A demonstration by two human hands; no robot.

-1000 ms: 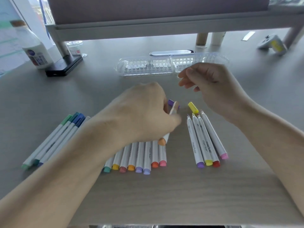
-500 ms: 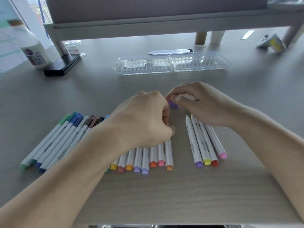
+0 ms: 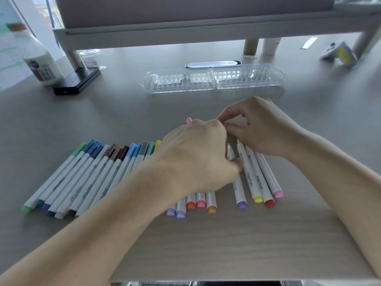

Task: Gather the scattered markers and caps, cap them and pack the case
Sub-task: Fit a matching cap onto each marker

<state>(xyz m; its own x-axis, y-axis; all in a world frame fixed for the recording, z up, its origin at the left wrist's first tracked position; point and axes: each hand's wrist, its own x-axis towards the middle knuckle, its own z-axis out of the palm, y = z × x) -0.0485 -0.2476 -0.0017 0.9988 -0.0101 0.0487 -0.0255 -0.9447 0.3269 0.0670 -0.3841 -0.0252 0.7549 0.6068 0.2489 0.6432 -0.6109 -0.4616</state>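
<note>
The left hand (image 3: 198, 159) lies knuckles-up, its fingers curled under and out of sight. Whether they hold anything cannot be told. Its thumb touches the barrel of the purple-ended marker (image 3: 238, 189), nearest of four uncapped markers (image 3: 250, 178) lying side by side just under and to the near side of the right hand (image 3: 266, 129). That hand's thumb and forefinger are drawn together against the left hand's knuckles, as if pinching something small, but what sits between them is hidden. A pink cap (image 3: 189, 120) peeks out just beyond the left knuckles. The capped markers (image 3: 99, 172) fan out under and to the left of the left hand, and the open clear case (image 3: 179, 83) waits well beyond both hands.

These markers look light, stiff and smooth, so they will likely roll on the table (image 3: 206, 244). Each is best held mid-barrel, clear of the bare tip, which could smear or get crushed. Caps are small and slippery, so a fingertip pinch on the sides seems right, pushed straight on.
</note>
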